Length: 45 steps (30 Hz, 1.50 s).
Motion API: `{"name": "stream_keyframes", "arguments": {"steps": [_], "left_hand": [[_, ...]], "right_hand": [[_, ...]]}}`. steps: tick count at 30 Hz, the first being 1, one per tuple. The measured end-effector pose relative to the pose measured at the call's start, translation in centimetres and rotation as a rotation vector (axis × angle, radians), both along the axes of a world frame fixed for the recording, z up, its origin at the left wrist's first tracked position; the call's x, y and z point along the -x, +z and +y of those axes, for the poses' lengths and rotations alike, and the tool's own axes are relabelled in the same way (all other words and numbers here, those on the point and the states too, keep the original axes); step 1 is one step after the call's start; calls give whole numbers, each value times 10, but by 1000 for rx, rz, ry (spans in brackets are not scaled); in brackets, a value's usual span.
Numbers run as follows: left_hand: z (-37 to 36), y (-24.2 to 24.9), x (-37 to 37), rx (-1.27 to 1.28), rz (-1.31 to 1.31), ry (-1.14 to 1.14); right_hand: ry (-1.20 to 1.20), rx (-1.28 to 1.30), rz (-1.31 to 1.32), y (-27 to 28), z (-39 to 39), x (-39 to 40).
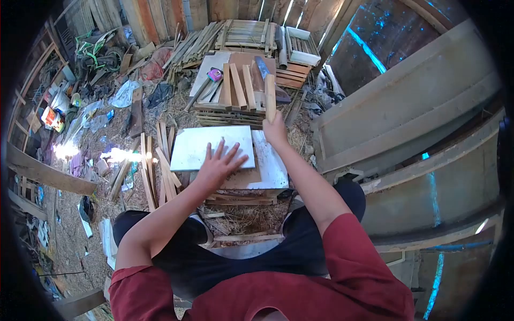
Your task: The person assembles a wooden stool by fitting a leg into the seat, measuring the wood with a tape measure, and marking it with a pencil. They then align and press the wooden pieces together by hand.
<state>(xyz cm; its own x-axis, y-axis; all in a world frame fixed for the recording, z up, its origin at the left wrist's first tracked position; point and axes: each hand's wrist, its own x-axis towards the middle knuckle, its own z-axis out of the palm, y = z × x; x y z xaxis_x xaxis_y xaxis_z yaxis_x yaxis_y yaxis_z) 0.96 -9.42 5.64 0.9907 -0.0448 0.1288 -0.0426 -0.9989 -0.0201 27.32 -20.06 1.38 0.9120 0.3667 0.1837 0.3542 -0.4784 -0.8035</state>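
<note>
My left hand (217,166) lies with its fingers spread over a white board (187,144), near the board's right side. Beneath that board is a larger white-topped panel (270,160), its surface scuffed and stained. Up at the right, my right hand (275,130) is wrapped round the lower end of a short wooden strip (270,96), which points away from me. Beyond the boards, several similar wooden strips (237,85) lie side by side on a stack. A handsaw with a blue blade (262,68) and a pink tape measure (214,74) rest there too.
Long thin wooden sticks (147,171) stand in a loose bundle left of the boards. Slatted crates (292,75) are piled at the back right. A large grey panel (407,96) leans along the right side. Plastic bags (126,93) and scraps litter the ground at left.
</note>
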Motion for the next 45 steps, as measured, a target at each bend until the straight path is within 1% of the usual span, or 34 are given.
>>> {"name": "stream_keyframes", "arguments": {"steps": [1,2,3,5,6,7,9,10,11,13,14,16,18,19,21,22,26,28,29,31,32,35,38,40,42,43,44,45], "left_hand": [[1,-10,-3,67,59,-28],[6,-26,-5,8,47,-73],[12,-18,-9,8,52,-69],[26,15,-16,248,205,-230],[36,19,-21,249,239,-276],[42,15,-26,248,250,-272],[53,3,-36,440,160,-136],[56,-4,-38,397,92,-85],[58,-11,-39,400,100,-73],[54,-14,-44,314,10,34],[54,-15,-44,308,36,49],[54,-11,-46,329,52,58],[56,-9,-48,343,60,69],[56,-9,-48,343,46,66],[56,-9,-48,347,39,69],[56,-8,-48,353,40,70],[55,-8,-49,376,45,72],[56,-7,-49,397,38,75],[56,-7,-48,403,38,80],[56,-7,-47,405,44,79],[57,-9,-47,420,30,82],[57,-9,-47,432,21,80],[59,-7,-48,433,36,77],[59,-8,-47,436,55,76],[59,-12,-48,452,-14,77],[59,-14,-48,440,-18,65],[65,-15,-51,500,-22,54],[74,-18,-59,561,-25,40]], "right_hand": [[8,45,17,-8,9,-19],[-4,28,-28,-19,20,-35],[-1,28,-24,-21,27,-48],[42,62,29,-28,40,-67],[39,91,-47,-32,45,-75],[41,88,-35,-36,53,-84],[72,131,-79,-43,73,-105],[102,169,-39,-42,82,-114],[114,170,-30,-42,94,-122],[172,295,-164,-53,116,-139],[163,351,-151,-61,122,-141],[208,356,-162,-58,123,-133],[238,306,-259,-60,126,-129],[246,304,-250,-64,126,-130],[237,153,-296,-70,126,-137],[237,149,-320,-73,129,-140],[263,113,-247,-70,129,-143],[238,37,-323,-62,131,-135],[244,42,-321,-59,129,-129],[348,159,-472,-54,122,-114],[360,169,-494,-63,126,-113],[325,184,-519,-55,128,-105],[332,234,-524,-53,138,-107],[347,211,-526,-58,143,-112],[357,186,-542,-63,145,-124],[392,108,-458,-68,141,-129],[421,23,-382,-70,141,-138],[399,8,-400,-67,139,-142]]}}
